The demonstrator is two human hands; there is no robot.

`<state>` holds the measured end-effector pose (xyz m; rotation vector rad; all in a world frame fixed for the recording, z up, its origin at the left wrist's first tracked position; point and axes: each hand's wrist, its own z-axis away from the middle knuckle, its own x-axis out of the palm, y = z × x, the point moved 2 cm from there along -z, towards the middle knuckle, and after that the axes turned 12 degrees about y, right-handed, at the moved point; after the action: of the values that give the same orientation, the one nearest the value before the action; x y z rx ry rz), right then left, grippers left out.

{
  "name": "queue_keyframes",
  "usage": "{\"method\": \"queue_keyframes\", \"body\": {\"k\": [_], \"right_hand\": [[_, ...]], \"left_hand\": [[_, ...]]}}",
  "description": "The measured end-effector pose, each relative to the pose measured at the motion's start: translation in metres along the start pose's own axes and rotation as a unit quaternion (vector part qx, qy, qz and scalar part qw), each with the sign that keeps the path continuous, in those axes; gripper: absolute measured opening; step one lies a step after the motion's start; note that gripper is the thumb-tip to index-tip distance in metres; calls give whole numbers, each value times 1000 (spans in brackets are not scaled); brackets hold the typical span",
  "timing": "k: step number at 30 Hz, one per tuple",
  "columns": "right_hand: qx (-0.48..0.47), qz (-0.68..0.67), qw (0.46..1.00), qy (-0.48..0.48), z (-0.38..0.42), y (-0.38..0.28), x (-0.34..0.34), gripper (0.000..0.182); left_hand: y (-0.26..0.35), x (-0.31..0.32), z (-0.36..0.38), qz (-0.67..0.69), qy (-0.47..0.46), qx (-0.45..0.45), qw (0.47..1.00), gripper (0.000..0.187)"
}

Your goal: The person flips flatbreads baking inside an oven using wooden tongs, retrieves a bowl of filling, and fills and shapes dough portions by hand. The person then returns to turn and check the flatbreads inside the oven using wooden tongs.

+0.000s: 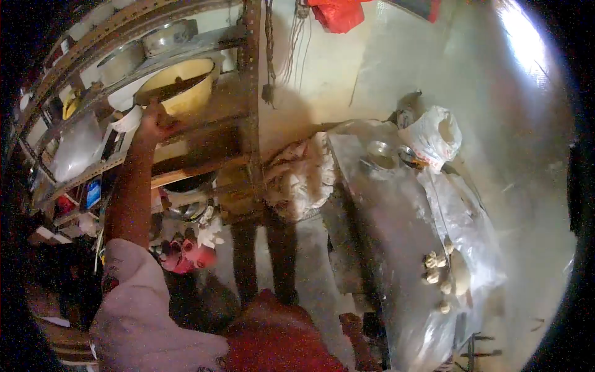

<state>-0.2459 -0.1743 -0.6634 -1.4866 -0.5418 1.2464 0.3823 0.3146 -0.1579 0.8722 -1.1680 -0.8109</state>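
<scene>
My left hand (157, 122) reaches up to a metal shelf at the left. It is at the near rim of a large yellow tub (192, 102), beside a small white bowl (128, 119). Its fingers are dark and blurred, so whether they grip the rim cannot be made out. Low in the view, my right hand (351, 325) hangs by my side with its fingers curled in. Nothing shows in it. A table (396, 248) covered with a shiny sheet stands to its right.
Metal pots (168, 37) stand on the upper shelf. On the table are a steel bowl (380, 155), a white plastic bag (437, 133) and several small pale pieces (434, 266) beside a light oval object (460, 273). A pale cloth bundle (307, 183) lies between shelf and table.
</scene>
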Motion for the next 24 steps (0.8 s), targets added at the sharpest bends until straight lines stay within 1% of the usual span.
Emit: {"method": "queue_keyframes", "body": {"k": [1, 2, 3, 4, 5, 6, 7, 8, 9, 10, 11, 12, 13, 14, 15, 16, 17, 18, 19, 20, 21, 22, 23, 24], "right_hand": [[1, 1, 1000, 0, 12, -11, 5, 27], [-150, 240, 958, -39, 27, -30, 17, 23], [-294, 457, 836, -72, 31, -48, 31, 22], [-300, 453, 836, -72, 31, -39, 46, 22], [-131, 275, 947, -104, 41, 8, 65, 20], [50, 78, 987, -130, 57, 38, 80, 19], [63, 79, 990, -94, 71, 39, 92, 28], [70, 76, 990, -92, 74, 43, 98, 28], [212, -102, 959, -158, 76, 56, 105, 35], [342, -274, 873, -215, 80, 63, 115, 42], [197, 0, 965, -173, 77, 64, 125, 36], [35, 271, 954, -119, 78, 55, 136, 31], [85, 208, 968, -109, 80, 42, 135, 34], [143, 148, 974, -95, 82, 16, 125, 39], [196, 70, 975, -76, 87, -10, 117, 33], [243, -7, 969, -46, 80, -38, 107, 31], [154, 268, 945, -107, 73, -51, 111, 26], [146, 204, 965, -83, 82, -43, 118, 25], [134, 140, 980, -53, 91, -40, 121, 24], [159, 140, 977, -36, 98, -62, 118, 24], [131, 186, 974, 10, 91, -113, 114, 22], [102, 233, 966, 53, 91, -142, 110, 20], [118, 234, 963, 68, 100, -142, 109, 20], [93, 245, 962, 78, 103, -148, 112, 19]], "left_hand": [[6, -4, -11, 11, 17, -48, 999, 43], [0, -20, -29, 11, 19, -45, 999, 43], [-12, -36, -56, 25, -67, 12, 997, 43], [-11, -48, -69, 35, -152, 69, 985, 44], [-6, -57, -64, 32, -152, 72, 985, 44], [-10, -64, -51, 19, -128, 67, 989, 42], [-19, -69, -33, 6, -107, 60, 993, 40], [-32, -72, -11, -8, -85, 50, 995, 38], [-40, -64, 40, -14, -52, 20, 998, 37], [-51, -67, 90, -21, -17, -10, 1000, 35], [-73, -92, 106, -32, -46, -25, 998, 37], [-92, -117, 120, -45, -75, -44, 995, 40], [-88, -100, 167, -282, -89, 105, 949, 32], [-89, -74, 212, -492, -116, 241, 829, 28], [-109, -79, 220, -500, -139, 216, 827, 28], [-134, -83, 222, -501, -168, 198, 826, 32], [-159, -90, 221, -497, -199, 183, 825, 36], [-194, -104, 215, -495, -228, 166, 822, 36], [-235, -120, 206, -517, -260, 189, 793, 39], [-263, -125, 202, -535, -290, 215, 764, 41], [-279, -114, 205, -562, -300, 250, 729, 43], [-287, -85, 213, -553, -324, 246, 727, 43], [-287, -50, 222, -375, -292, 48, 879, 41], [-290, -27, 220, -170, -230, -163, 944, 40]]}}
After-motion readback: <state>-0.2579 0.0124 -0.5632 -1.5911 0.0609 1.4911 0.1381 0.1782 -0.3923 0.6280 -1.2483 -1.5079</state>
